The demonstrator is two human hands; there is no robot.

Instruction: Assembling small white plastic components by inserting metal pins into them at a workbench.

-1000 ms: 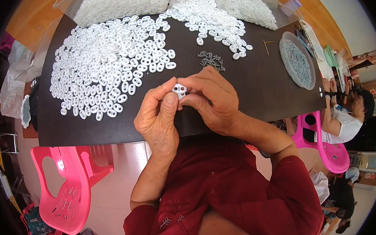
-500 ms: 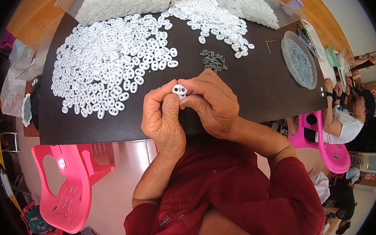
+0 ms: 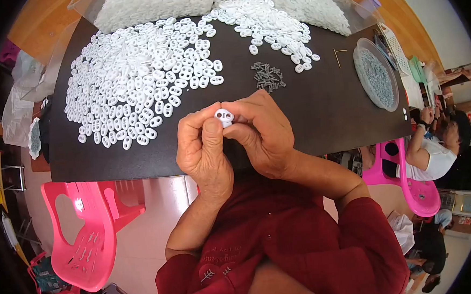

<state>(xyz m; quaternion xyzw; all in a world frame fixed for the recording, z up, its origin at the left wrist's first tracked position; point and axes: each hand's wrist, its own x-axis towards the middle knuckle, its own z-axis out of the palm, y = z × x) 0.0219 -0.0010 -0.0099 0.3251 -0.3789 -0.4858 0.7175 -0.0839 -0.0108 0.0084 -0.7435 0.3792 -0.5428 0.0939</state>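
Note:
Over the near part of the dark table (image 3: pixel 320 115), a small white oval plastic piece with two holes (image 3: pixel 224 115) is pinched between both hands. More white plastic shows just below its holed face; whether it is a second piece I cannot tell. My left hand (image 3: pixel 204 151) grips it from the left with thumb and forefinger. From the other side my right hand (image 3: pixel 267 137) closes on it, thumb underneath. Beyond the hands lies a small heap of dark grey screw-like pins (image 3: pixel 268 77). To the left spreads a large pile of similar white pieces (image 3: pixel 129 81).
A second white pile (image 3: pixel 262 18) lies at the far side between two clear bins (image 3: pixel 89 10) (image 3: pixel 359 15) of white pieces. At right are a round tub (image 3: pixel 358 67) of small grey parts and thin brass-coloured rods (image 3: pixel 338 60). Pink chairs (image 3: pixel 108 230) stand nearby; another person (image 3: pixel 438 151) sits at right.
The white piece has turned slightly in my fingers, its holed face now tilted differently. My right hand has shifted a little to the left; the piles look the same.

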